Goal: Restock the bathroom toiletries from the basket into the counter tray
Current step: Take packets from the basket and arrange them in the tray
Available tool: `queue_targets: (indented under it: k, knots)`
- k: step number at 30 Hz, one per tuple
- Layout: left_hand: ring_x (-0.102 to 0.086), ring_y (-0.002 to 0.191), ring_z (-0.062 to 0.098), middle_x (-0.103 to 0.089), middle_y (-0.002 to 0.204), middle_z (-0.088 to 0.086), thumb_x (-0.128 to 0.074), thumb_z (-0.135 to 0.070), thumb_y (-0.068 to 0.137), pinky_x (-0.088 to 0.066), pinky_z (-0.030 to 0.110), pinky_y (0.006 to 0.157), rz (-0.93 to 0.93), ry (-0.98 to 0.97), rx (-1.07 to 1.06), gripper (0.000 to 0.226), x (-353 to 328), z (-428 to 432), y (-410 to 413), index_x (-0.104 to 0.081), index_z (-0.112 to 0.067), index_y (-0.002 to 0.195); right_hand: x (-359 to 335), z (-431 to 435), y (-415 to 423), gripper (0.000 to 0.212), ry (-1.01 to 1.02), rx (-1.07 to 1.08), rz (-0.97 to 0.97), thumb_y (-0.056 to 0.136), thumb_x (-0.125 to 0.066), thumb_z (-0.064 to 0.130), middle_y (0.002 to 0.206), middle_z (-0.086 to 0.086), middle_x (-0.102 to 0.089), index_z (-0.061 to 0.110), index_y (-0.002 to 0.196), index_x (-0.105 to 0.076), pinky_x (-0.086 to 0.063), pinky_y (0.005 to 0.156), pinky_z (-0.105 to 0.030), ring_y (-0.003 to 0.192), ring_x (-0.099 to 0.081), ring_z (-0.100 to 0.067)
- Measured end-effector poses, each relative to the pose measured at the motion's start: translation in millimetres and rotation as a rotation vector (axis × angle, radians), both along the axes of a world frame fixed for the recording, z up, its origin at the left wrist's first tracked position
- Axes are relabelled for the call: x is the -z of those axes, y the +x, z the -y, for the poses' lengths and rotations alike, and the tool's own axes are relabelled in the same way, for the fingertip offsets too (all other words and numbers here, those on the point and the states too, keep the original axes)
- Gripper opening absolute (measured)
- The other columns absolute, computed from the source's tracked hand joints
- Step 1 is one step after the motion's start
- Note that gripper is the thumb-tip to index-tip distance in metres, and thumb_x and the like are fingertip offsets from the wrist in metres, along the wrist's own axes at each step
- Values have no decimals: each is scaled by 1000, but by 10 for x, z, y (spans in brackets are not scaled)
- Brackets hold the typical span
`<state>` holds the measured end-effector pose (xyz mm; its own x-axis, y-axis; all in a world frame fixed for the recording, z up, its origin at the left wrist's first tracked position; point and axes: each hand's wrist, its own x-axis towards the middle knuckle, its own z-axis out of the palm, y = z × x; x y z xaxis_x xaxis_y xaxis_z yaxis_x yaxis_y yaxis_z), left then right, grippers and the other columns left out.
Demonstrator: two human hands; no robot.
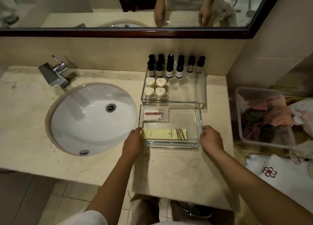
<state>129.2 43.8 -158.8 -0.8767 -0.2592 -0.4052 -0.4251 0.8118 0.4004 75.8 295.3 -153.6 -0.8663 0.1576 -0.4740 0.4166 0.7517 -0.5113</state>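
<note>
The tray (184, 120) is right of the sink (88, 123), above the worktop (177, 170). The left hand (133, 140) grips its left wall and the right hand (211, 138) its right wall. A packet (165, 133) lies inside, and the basket (243, 116) stands further right.

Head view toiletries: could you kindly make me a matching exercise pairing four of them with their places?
1 dark bottles
2 heart soaps
3 yellow packet
4 pink nail file

A front of near tray, by left hand
B back of far tray
C clear packet, near tray's back left
D far tray, before the bottles

Pairs: 1-B, 2-D, 3-A, 4-C.
</note>
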Motion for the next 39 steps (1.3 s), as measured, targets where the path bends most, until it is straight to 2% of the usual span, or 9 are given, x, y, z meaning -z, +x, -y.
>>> queue_targets:
  k: [2, 7, 14, 17, 21, 27, 31, 35, 39]
  knots:
    - [-51, 118, 28, -44, 136, 11, -47, -19, 96, -42, 34, 93, -14, 36, 21, 46, -60, 29, 34, -37, -14, 140, -72, 36, 46, 41, 30, -5, -3, 92, -46, 6, 125, -16, -57, 7, 133, -46, -41, 80, -26, 110, -56, -33]
    - [-49, 122, 26, -26, 148, 7, -47, -25, 96, -45, 38, 95, -56, 17, -19, 48, -247, 290, 310, -35, -16, 142, -329, 363, 162, 41, 95, -105, -143, 90, -48, 10, 130, -16, -46, 10, 131, -46, -43, 94, -40, 119, -43, -33]
    - [-55, 113, 23, -28, 146, 5, -49, -29, 94, -43, 31, 93, -59, -29, -270, 42, -550, 1268, 1726, -44, -19, 135, -787, 1797, 713, 33, -60, -504, -285, 89, -49, 8, 128, -14, -49, 10, 121, -56, -42, 90, -32, 114, -49, -33]
    - [-51, 120, 24, -34, 140, 8, -47, -34, 90, -39, 30, 101, -48, -70, -434, 46, -705, 1787, 2878, -47, -16, 133, -953, 2673, 1382, 31, -170, -720, -308, 89, -48, 8, 123, -13, -50, 11, 119, -57, -41, 84, -31, 107, -52, -33]
    - [-50, 119, 21, -41, 135, 4, -48, -27, 95, -37, 26, 98, 19, -140, -752, 38, -917, 2225, 4636, -47, -17, 132, -1163, 3796, 2677, 30, -294, -1055, -259, 88, -49, 8, 122, -14, -51, 9, 116, -59, -41, 87, -31, 104, -56, -33]
    - [-58, 109, 24, -47, 127, 4, -49, -26, 94, -43, 31, 95, -21, -179, -1284, 34, -1133, 2082, 6748, -53, -17, 126, -1357, 4766, 4684, 26, -382, -1628, -222, 89, -53, 11, 114, -14, -57, 10, 113, -61, -41, 87, -28, 99, -58, -27]
    - [-54, 112, 28, -50, 121, 10, -50, -22, 93, -38, 30, 94, -27, -138, -1569, 30, -997, 1569, 7720, -55, -12, 121, -1375, 4977, 5815, 26, -418, -1958, -177, 89, -53, 7, 116, -15, -58, 6, 113, -63, -33, 90, -24, 111, -54, -27]
    - [-53, 114, 23, -46, 132, 7, -49, -26, 95, -39, 29, 98, 39, -6, -1782, 33, -665, 1100, 8217, -52, -15, 126, -1200, 5107, 6489, 25, -424, -2139, -96, 89, -52, 9, 115, -9, -56, 12, 111, -63, -37, 78, -25, 90, -60, -24]
    - [-56, 112, 21, -47, 132, 7, -51, -27, 95, -44, 29, 94, 65, 154, -1950, 31, -388, 919, 8441, -55, -16, 124, -980, 5470, 6824, 24, -380, -2284, -28, 91, -51, 13, 116, -2, -52, 16, 112, -62, -33, 72, -22, 78, -54, -13]
